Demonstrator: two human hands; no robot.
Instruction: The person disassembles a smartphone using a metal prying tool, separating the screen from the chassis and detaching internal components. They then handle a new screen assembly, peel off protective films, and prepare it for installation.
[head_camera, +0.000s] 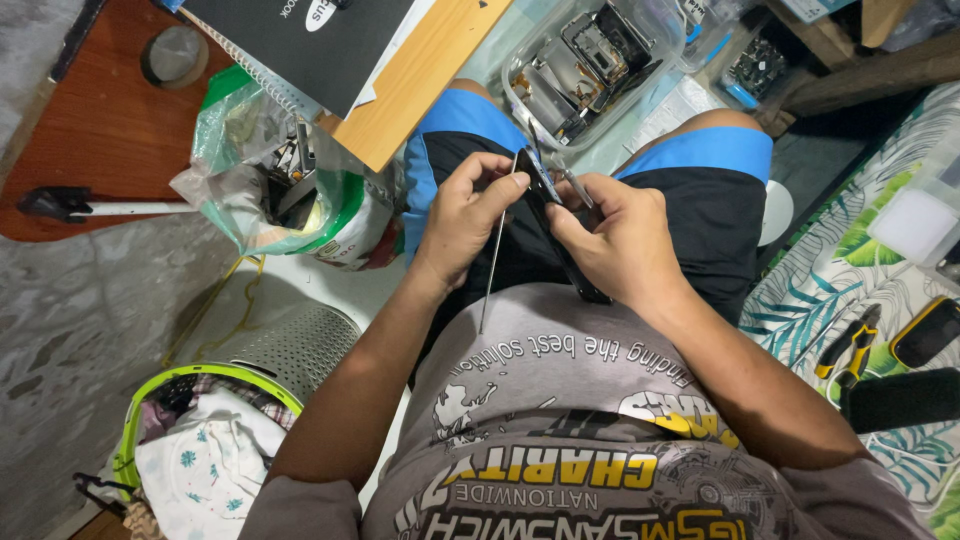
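Note:
I sit with both hands raised over my lap. My left hand (462, 215) pinches a long thin metal rod (495, 250) that hangs down toward my grey shirt. My right hand (612, 238) grips a slim black device (552, 225), held edge-on and tilted, its top end between both thumbs. A small metal piece (578, 187) sticks out by the right index finger; what it is I cannot tell. My fingers hide most of the device.
A clear plastic tub (590, 62) of electronic parts lies beyond my knees. A plastic bag (275, 175) with tools sits left, beside a wooden board (425, 70). A green-rimmed basket (205, 430) of cloth stands lower left. Yellow-handled pliers (850, 350) lie on leaf-patterned fabric at right.

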